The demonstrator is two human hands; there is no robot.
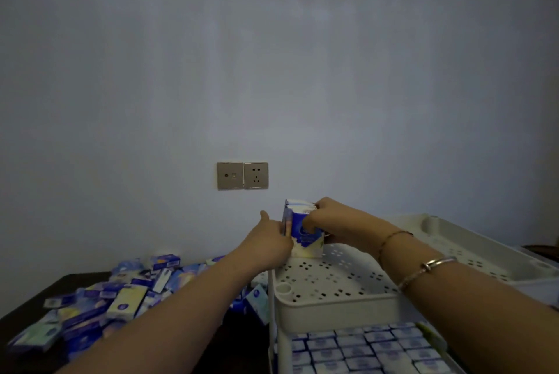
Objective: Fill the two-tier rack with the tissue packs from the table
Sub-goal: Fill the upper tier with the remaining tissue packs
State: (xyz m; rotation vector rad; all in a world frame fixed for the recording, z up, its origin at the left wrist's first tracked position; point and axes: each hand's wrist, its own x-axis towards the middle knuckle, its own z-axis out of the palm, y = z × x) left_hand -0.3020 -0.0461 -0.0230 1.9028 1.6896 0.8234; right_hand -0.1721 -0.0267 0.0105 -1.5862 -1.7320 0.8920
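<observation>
A white two-tier rack (329,302) stands at the right. Its lower tier (363,349) is packed with rows of tissue packs. On the far left corner of the perforated upper tier, a small bunch of blue-and-white tissue packs (304,230) stands upright. My right hand (328,218) grips the bunch from the top and right side. My left hand (270,242) holds its left side, thumb raised. A heap of loose tissue packs (121,298) lies on the dark table (45,292) at the left.
A grey wall rises straight behind the table, with a double socket plate (242,176) just above the hands. The upper tier's tray stretches to the right and holds nothing but the bunch. Bracelets circle my right wrist.
</observation>
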